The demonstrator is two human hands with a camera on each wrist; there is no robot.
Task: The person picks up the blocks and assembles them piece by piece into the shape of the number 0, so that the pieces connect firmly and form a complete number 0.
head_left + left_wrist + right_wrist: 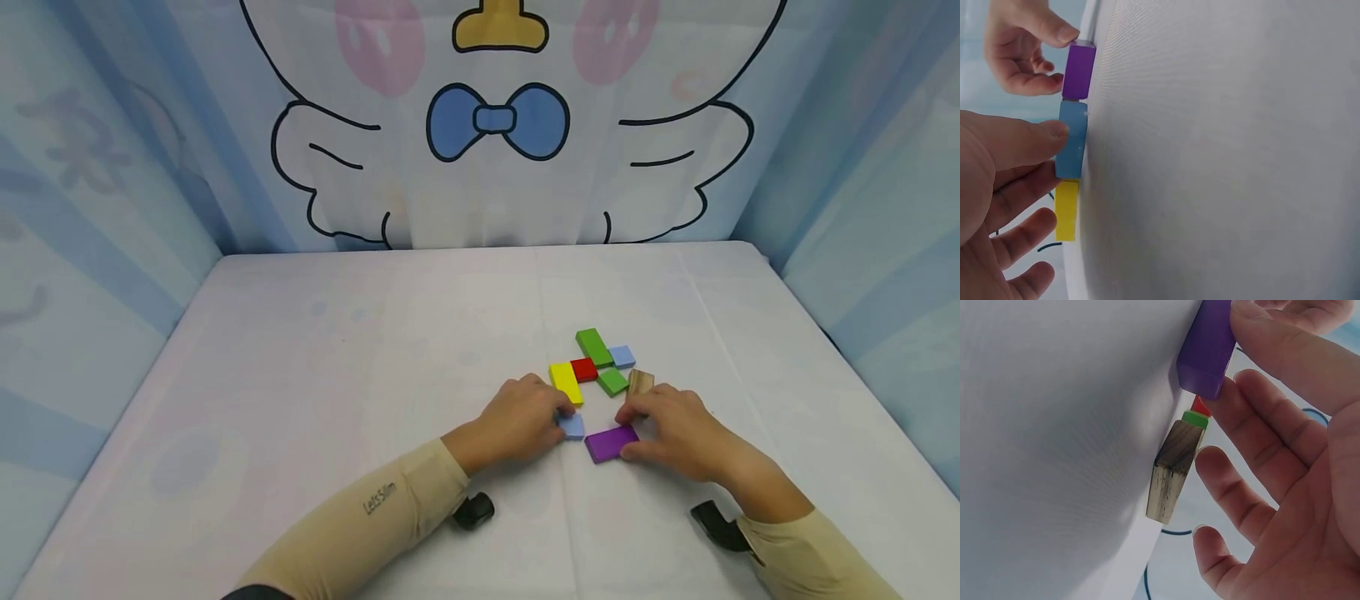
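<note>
My left hand pinches a light blue block between thumb and index finger; its other fingers spread loosely near the yellow block. A purple block lies just right of the blue one, its near end angled. My right hand holds it by thumb and forefinger at its right end. In the left wrist view the blue block stands in line between the purple and yellow ones. Beside the right fingers is a wood-grain block, partly hidden by that hand in the head view.
Beyond the hands, a red block, a long green block, a smaller green block and another light blue block lie close together. All rest on a white-covered table, with printed curtains behind and at both sides.
</note>
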